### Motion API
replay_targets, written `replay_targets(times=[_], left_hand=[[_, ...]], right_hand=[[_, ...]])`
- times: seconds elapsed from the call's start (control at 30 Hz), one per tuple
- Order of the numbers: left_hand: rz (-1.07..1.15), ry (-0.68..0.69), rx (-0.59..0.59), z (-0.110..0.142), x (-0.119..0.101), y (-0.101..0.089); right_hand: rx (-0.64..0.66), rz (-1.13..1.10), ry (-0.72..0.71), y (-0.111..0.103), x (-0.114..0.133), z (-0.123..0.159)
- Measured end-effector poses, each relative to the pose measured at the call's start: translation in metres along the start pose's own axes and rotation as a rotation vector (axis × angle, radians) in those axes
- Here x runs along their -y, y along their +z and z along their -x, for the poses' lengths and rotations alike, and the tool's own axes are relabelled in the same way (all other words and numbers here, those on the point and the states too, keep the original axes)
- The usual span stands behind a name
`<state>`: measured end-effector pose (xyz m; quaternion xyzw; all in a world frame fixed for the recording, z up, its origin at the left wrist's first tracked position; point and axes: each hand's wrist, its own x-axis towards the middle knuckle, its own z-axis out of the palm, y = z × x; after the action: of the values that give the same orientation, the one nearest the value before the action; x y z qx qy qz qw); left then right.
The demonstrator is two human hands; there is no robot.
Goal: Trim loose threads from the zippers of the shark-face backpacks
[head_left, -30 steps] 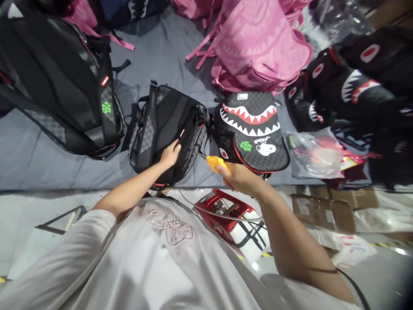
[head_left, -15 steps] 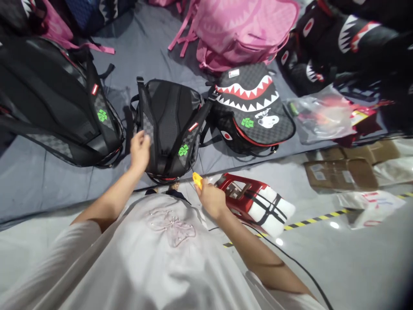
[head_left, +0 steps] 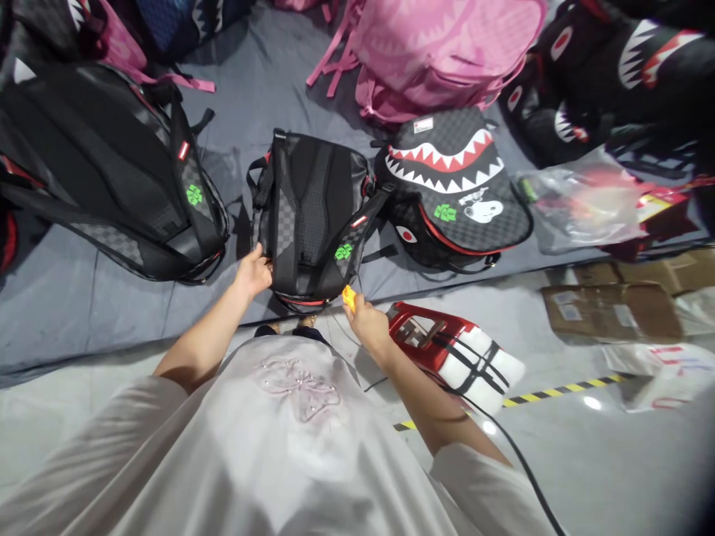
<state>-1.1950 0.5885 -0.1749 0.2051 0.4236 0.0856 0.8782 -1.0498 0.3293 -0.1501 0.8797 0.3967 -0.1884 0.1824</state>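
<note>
A small black backpack (head_left: pixel 310 216) with checkered panels lies on its front, back panel and straps upward, near the front edge of the grey cloth. My left hand (head_left: pixel 252 274) is at its lower left side, with the fingers curled against the edge. My right hand (head_left: pixel 367 324) is closed around a small yellow-handled tool (head_left: pixel 349 298), held beside the backpack's lower right corner. The tool's tip is too small to make out. A green patch (head_left: pixel 342 251) and a red label sit on the right strap.
To the left lies a larger black backpack (head_left: pixel 106 171). On the right are a shark-mouth backpack (head_left: pixel 447 193) and a clear plastic bag (head_left: pixel 581 201); a pink backpack (head_left: pixel 441 59) is behind. A red-and-white box (head_left: pixel 447 350), a black cable (head_left: pixel 519 454) and cardboard (head_left: pixel 608 309) are on the floor.
My left hand has moved down along the backpack's left side to its lower edge. The yellow tool has come slightly closer to the backpack's corner. The view has shifted a little left.
</note>
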Motion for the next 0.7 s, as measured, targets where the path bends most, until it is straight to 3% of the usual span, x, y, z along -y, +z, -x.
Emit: replay_targets(times=[0.27,0.53,0.7], left_hand=[[0.083,-0.030,0.133,-0.024,0.010,0.007],[0.129,-0.083,0.267,-0.031,0.012,-0.012],[0.156,-0.101,0.338,-0.037,0.011,-0.009]], right_hand=[[0.023,-0.030,0.012,0.002,-0.003,-0.009],[0.037,-0.088,0.086,-0.001,-0.004,-0.012],[0.061,-0.162,0.148,-0.014,-0.005,-0.018]])
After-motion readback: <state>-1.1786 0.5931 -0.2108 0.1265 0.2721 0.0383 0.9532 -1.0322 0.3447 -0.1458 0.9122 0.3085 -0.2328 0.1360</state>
